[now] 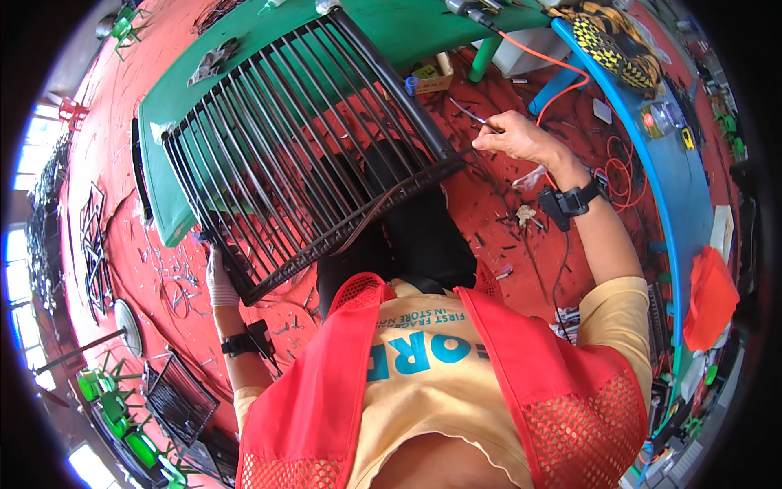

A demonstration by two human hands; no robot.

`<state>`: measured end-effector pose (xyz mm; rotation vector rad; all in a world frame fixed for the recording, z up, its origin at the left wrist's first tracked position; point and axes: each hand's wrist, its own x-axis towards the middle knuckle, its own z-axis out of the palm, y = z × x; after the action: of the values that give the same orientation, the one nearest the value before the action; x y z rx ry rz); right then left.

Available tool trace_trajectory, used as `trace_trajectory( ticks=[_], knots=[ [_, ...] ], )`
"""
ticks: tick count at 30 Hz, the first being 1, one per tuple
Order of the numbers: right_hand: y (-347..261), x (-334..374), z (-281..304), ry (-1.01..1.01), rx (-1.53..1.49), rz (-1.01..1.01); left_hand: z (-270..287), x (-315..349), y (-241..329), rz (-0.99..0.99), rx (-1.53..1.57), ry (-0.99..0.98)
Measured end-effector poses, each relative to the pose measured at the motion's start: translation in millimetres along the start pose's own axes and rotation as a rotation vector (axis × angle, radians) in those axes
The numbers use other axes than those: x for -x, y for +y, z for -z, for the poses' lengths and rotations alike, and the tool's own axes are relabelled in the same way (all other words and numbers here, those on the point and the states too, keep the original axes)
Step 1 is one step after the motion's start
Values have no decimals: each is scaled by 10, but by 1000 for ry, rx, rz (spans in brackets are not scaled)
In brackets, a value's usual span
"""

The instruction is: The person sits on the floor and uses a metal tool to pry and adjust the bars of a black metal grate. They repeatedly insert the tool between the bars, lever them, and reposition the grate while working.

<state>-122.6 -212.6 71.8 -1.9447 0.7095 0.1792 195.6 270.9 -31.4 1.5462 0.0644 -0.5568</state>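
Observation:
A black slatted frame (303, 130), made of several parallel bars, leans from a green table (167, 213) down over my legs. At its lower left corner my left hand (220, 281), in a pale glove, grips the frame's side, its fingertips partly hidden behind it. Bare and closed, my right hand (519, 138) is just beyond the frame's right corner. It pinches a thin, pointed rod-like tool (472, 113) that slants up and left. A dark cord or strip (371, 218) runs along the frame's near rail.
On the right a curved blue table (649, 163) carries a yellow-and-black coil (612, 47) and a clear container (666, 118). An orange cable (580, 80) hangs near my right hand. Scraps litter the red floor (521, 273). Green chairs (114, 411) stand at far left.

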Motion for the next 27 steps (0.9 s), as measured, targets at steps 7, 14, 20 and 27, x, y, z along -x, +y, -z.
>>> trace_trajectory(
  ticks=[7,14,20,27],
  knots=[
    [224,-107,-89,57,-27,68,201,91,10,-191,-110,270],
    [493,-281,-173,76,33,104,7,719,-152,-565,-583,440],
    [684,-275,-248,-48,-246,-42,-829,1265,133,-974,-852,36],
    [668,-188,-300,-110,-422,-13,-1952,1385,345,-840,-717,-618]
  ],
)
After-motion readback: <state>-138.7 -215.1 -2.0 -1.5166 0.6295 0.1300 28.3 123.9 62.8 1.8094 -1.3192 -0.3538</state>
